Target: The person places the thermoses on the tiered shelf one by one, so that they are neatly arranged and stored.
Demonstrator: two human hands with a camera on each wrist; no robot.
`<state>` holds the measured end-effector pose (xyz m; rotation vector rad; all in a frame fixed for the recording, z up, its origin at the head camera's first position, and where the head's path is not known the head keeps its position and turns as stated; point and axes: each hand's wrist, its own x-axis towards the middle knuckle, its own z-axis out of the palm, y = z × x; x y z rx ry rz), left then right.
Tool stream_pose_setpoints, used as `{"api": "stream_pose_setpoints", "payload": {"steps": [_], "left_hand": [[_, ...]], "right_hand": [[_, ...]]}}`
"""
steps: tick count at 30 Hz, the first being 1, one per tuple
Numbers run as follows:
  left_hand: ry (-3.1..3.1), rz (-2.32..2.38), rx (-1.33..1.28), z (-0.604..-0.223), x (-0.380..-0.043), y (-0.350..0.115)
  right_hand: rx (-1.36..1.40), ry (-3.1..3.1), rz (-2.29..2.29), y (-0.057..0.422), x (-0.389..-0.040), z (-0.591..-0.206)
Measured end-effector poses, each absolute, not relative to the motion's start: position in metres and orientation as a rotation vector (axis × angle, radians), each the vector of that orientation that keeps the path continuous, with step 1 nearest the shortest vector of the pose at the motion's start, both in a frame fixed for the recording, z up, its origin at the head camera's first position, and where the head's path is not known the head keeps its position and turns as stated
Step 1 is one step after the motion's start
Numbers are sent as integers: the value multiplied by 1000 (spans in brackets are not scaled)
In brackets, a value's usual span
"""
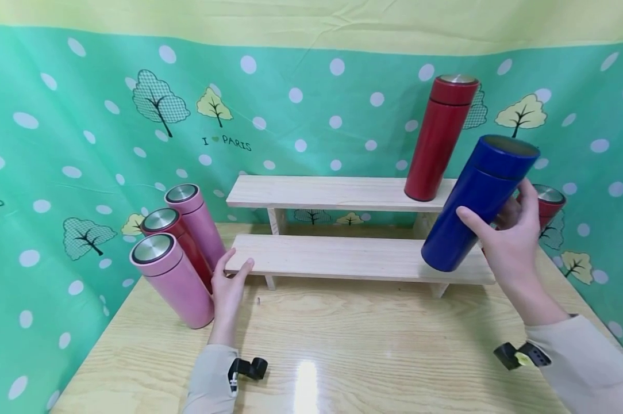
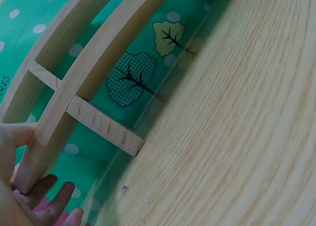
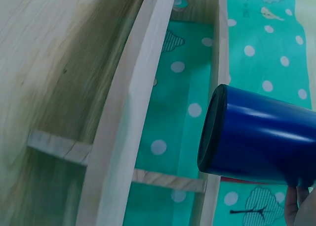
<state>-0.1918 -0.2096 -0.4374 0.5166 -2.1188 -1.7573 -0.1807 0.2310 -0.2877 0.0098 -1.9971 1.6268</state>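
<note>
My right hand (image 1: pixel 515 247) grips a dark blue thermos bottle (image 1: pixel 477 204), tilted above the right end of the lower plank. In the right wrist view the blue bottle's base points toward the wooden two-step shelf (image 3: pixel 123 117). At the left end of the lower plank (image 1: pixel 332 256), my left hand (image 1: pixel 229 287) holds the wood between thumb and fingers, as the left wrist view also shows with the plank end (image 2: pixel 37 161). A red thermos bottle (image 1: pixel 441 141) stands on the upper plank (image 1: pixel 311 192), toward its right end.
Left of the shelf stand a front pink bottle (image 1: pixel 179 282), a red bottle (image 1: pixel 189 247) and a rear pink bottle (image 1: pixel 200 221). Another red bottle (image 1: pixel 547 201) is partly hidden behind my right hand. A green dotted cloth (image 1: pixel 301 115) hangs behind the wooden table (image 1: pixel 332 339).
</note>
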Motion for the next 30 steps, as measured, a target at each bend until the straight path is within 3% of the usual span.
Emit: {"api": "stream_pose_setpoints", "payload": {"steps": [30], "left_hand": [[-2138,-1748,533,-437,-193,-211]], "right_hand": [[300,-1866,1789,174,-226,-253]]}}
